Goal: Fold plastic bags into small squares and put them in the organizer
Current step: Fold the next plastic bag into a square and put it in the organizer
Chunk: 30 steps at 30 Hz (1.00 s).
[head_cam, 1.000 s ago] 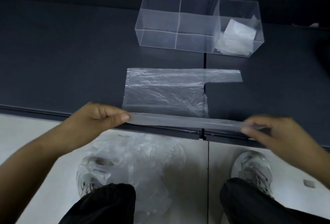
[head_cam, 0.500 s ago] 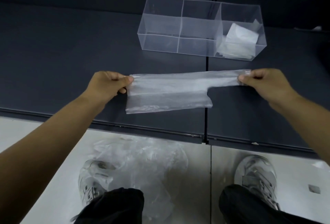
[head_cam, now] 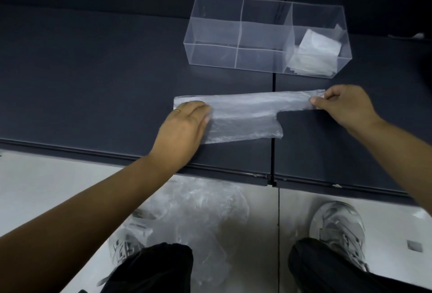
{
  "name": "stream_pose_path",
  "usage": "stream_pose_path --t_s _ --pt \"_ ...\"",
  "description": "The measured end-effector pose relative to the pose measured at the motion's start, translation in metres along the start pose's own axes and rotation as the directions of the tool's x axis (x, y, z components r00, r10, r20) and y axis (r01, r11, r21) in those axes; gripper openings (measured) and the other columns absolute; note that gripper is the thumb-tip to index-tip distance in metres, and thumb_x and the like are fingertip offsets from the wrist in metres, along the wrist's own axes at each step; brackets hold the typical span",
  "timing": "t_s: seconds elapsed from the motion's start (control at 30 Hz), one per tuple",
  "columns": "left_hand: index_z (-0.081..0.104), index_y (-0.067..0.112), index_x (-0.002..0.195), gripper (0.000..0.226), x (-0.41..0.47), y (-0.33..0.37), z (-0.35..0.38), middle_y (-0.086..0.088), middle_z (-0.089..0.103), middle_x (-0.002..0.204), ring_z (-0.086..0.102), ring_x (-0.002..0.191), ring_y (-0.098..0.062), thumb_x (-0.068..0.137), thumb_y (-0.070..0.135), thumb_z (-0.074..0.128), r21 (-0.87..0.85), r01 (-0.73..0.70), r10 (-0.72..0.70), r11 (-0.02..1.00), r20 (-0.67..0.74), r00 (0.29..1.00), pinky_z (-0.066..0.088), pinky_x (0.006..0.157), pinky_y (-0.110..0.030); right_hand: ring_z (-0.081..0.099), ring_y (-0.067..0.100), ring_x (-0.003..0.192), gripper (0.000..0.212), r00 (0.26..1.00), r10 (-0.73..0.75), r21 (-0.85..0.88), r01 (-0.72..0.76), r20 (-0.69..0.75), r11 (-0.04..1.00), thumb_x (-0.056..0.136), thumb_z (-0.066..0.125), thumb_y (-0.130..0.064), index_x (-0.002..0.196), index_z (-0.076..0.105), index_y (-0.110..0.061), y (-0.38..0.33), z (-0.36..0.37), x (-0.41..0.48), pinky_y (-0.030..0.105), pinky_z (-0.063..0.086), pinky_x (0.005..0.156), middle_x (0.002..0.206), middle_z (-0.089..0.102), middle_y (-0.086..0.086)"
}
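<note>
Your left hand [head_cam: 184, 124] lies flat, fingers straight and together, pressing down the 9 o'clock end of the clear plastic bag [head_cam: 245, 115]. A thin ring [head_cam: 178, 110] shows on one finger. Your right hand [head_cam: 343, 105] pinches the bag's narrow handle strip at its 3 o'clock end between thumb and curled fingers.

The bag is folded lengthwise into a long band and lies on the dark table [head_cam: 93, 82] at the centre of your view, crossing the seam between two table panels.

At 12 o'clock from the bag, well apart from it, stands the clear acrylic organizer [head_cam: 210, 55]. Folded bags [head_cam: 315, 52] sit in the compartment at its 3 o'clock end.

At 6 o'clock, on the pale floor, a loose pile of plastic bags [head_cam: 201, 213] lies between your shoes [head_cam: 339, 227].
</note>
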<state>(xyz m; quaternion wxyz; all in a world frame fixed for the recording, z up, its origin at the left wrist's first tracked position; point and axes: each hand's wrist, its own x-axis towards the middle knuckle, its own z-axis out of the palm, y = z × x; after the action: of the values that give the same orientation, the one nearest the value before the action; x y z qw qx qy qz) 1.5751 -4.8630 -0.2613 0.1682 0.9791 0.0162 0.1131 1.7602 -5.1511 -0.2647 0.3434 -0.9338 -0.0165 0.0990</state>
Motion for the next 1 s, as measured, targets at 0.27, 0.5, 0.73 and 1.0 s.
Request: stream_pose_path --t_s 0.27,0.5,0.73,1.0 --pt "0.01 0.014 0.153 0.076 -0.005 -0.024 0.015 -0.003 0.008 0.161 0.003 0.148 -0.016 0.092 0.059 0.01 0.21 0.007 -0.069 0.978 0.288 0.955 -0.004 0.119 -0.03 0.055 0.034 0.099 0.024 0.942 -0.256 -0.304 0.184 -0.218 0.935 0.081 0.062 -0.009 0.105 0.063 -0.008 -0.042 0.0 -0.033 0.039 0.045 0.087 0.106 0.058 0.017" --pt "0.009 0.008 0.152 0.093 -0.006 -0.022 0.012 -0.008 0.007 0.16 0.0 0.148 -0.021 0.084 0.071 -0.005 0.246 -0.041 -0.044 0.968 0.33 0.943 -0.002 0.12 -0.039 0.022 0.023 0.144 0.051 0.72 -0.598 -0.04 0.65 0.351 0.759 0.097 0.041 -0.007 0.147 0.03 -0.003 -0.135 0.116 -0.113 0.03 0.011 0.119 0.156 0.025 0.013" --pt "0.005 0.009 0.153 0.103 -0.006 -0.027 0.009 -0.008 0.003 0.161 0.0 0.148 -0.024 0.077 0.08 0.005 0.29 -0.052 -0.06 0.956 0.365 0.929 0.001 0.12 -0.046 -0.006 0.015 0.148 0.064 0.789 -0.491 -0.46 0.614 0.369 0.641 0.1 0.021 -0.048 0.154 0.003 -0.019 -0.07 0.114 -0.081 0.037 -0.009 0.118 0.162 -0.001 0.0" --pt "-0.001 0.01 0.153 0.116 -0.008 -0.032 0.003 -0.007 -0.006 0.161 -0.01 0.148 -0.019 0.069 0.089 0.01 0.268 0.038 -0.136 0.963 0.355 0.925 -0.008 0.119 -0.045 -0.001 0.02 0.149 0.068 0.92 -0.344 -0.55 0.388 0.187 0.739 0.096 0.029 -0.051 0.154 0.009 -0.02 -0.011 0.049 -0.065 0.041 -0.005 0.118 0.162 0.002 0.003"
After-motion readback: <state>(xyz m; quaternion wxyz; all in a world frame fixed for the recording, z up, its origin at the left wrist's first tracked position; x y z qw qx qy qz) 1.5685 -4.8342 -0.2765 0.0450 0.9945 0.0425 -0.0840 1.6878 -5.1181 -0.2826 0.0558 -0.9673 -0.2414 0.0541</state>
